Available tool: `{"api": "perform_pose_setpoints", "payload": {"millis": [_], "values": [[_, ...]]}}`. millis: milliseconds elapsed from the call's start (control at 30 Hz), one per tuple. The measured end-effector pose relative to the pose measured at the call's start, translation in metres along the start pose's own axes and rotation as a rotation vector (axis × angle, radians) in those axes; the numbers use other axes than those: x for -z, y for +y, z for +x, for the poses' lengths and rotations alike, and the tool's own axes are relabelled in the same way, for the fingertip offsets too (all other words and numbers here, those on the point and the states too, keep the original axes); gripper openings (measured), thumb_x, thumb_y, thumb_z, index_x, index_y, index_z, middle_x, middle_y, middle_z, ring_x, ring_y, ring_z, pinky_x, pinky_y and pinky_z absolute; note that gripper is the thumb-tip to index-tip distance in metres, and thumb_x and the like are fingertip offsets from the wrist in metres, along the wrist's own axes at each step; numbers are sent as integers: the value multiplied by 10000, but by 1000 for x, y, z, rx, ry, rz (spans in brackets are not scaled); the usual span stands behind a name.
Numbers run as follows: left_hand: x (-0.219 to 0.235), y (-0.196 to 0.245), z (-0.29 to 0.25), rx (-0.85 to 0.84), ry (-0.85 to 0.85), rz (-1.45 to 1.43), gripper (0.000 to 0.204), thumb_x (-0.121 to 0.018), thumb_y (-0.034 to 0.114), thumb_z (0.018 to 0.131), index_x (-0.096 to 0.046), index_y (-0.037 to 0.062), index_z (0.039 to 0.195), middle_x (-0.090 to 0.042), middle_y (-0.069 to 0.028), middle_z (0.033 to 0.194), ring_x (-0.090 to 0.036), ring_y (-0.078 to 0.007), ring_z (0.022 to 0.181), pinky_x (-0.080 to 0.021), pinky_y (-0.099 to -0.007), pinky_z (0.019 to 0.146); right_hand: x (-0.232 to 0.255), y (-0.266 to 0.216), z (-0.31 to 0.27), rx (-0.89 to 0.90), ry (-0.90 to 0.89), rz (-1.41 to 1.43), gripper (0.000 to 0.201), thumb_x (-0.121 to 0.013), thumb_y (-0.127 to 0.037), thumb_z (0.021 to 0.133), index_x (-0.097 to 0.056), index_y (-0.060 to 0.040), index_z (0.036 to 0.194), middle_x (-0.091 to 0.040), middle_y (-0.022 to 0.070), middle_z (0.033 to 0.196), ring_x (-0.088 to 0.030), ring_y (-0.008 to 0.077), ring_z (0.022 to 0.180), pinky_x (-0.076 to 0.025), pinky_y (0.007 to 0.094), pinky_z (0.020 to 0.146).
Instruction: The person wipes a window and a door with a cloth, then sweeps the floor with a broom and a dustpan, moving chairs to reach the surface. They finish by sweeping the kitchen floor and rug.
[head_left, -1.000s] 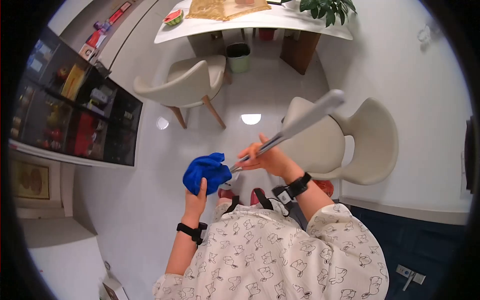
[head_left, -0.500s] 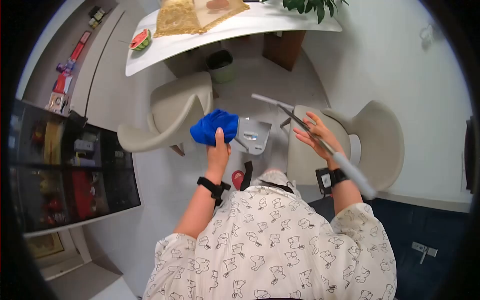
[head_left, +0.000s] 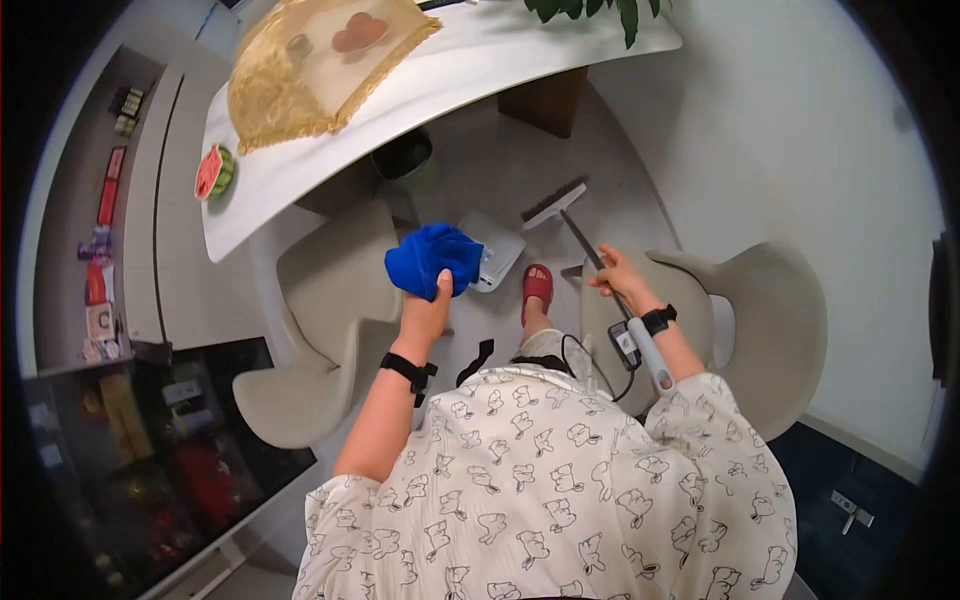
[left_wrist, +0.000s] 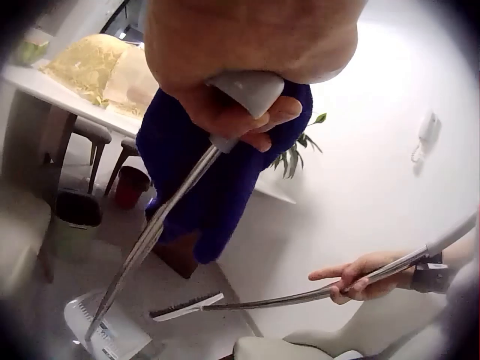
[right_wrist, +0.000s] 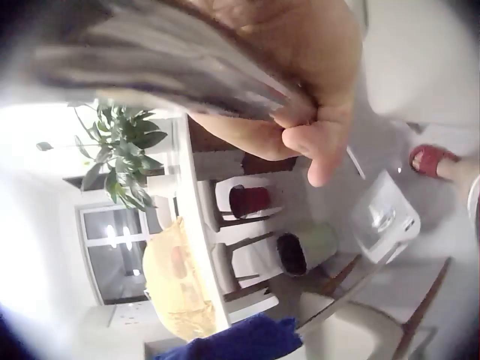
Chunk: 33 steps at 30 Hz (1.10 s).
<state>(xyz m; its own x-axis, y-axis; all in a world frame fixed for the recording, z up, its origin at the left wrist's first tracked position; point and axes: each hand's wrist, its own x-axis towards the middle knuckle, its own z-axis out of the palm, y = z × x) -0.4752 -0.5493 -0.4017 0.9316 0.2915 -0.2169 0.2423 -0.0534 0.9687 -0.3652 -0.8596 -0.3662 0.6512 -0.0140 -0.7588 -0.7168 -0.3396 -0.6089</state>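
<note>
Ahead, broom (head_left: pixel 581 238) in right hand (head_left: pixel 624 281), floor gap (head_left: pixel 492 190) between chairs (head_left: pixel 775 320), table edge (head_left: pixel 480 86).

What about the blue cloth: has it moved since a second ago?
Yes: in the head view, the blue cloth has moved toward the green bin, from well below and left of it to close below, slightly right.

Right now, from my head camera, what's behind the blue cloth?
Part of the dustpan shows past the right edge of the blue cloth. There, the cloth covers most of the dustpan's handle, visible in the left wrist view. Anything else directly behind it is hidden.
</note>
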Motion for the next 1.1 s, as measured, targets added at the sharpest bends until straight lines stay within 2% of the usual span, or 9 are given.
{"api": "perform_pose_setpoints", "payload": {"millis": [67,200,300,433,700,767,800,867,1100], "values": [[4,-5,-5,-17,-1,68,273,-461,241,869,-505,20,1022,-525,-19,765,-457,-93,607,-389,-249,533,-4,5,7,19,45,-167,756,-462,117,650,-193,-42,1338,-574,159,874,-512,141,506,-381,240,405],[2,-1,2,-202,-11,89,322,-477,169,853,-451,-12,1119,-536,-126,1014,-504,-215,914,-399,-318,808,-4,11,17,-43,142,-362,607,-502,58,694,-295,15,1262,-584,126,739,-489,146,452,-394,237,398],[7,12,8,-212,-10,147,339,-498,159,840,-447,-9,1130,-537,-148,1029,-504,-259,958,-380,-340,847,19,22,31,-357,4,260,88,-459,-64,827,-436,18,802,-524,88,664,-471,113,486,-379,208,387],[19,12,15,-296,75,164,302,-531,175,803,-493,-6,1042,-550,-205,946,-524,-347,898,-406,-352,788,34,29,14,-303,30,253,177,-464,-124,846,-452,-42,690,-492,40,606,-428,93,451,-357,196,381],[56,-50,-3,208,62,273,333,-514,295,796,-539,0,949,-562,-261,866,-531,-405,851,-421,-392,728,2,23,3,-129,155,112,199,-509,-126,837,-414,7,952,-477,31,607,-452,98,479,-383,232,401],[60,-65,-12,200,83,284,346,-516,303,793,-537,0,958,-563,-261,878,-530,-404,856,-419,-391,737,-11,11,3,-360,238,838,167,-468,-176,863,-427,-15,876,-464,19,605,-442,90,483,-380,216,418],[62,-73,-17,186,99,292,359,-518,312,789,-535,0,967,-564,-261,891,-529,-403,861,-418,-391,747,-4,15,5,-365,233,835,167,-468,-176,863,-427,-15,876,-464,19,605,-442,90,483,-380,216,418],[66,-82,-19,183,68,277,354,-528,293,780,-535,-2,975,-558,-263,916,-525,-404,876,-417,-390,757,24,27,9,-330,-276,1137,205,-429,-226,881,-424,-38,798,-461,15,601,-430,87,473,-372,205,415],[47,-30,-26,-102,153,394,535,-612,85,666,-422,-26,1154,-485,-264,1118,-459,-394,1050,-386,-397,851,36,37,-5,-343,232,232,189,-459,-191,844,-440,-18,772,-479,44,607,-465,118,468,-366,231,369]]}}
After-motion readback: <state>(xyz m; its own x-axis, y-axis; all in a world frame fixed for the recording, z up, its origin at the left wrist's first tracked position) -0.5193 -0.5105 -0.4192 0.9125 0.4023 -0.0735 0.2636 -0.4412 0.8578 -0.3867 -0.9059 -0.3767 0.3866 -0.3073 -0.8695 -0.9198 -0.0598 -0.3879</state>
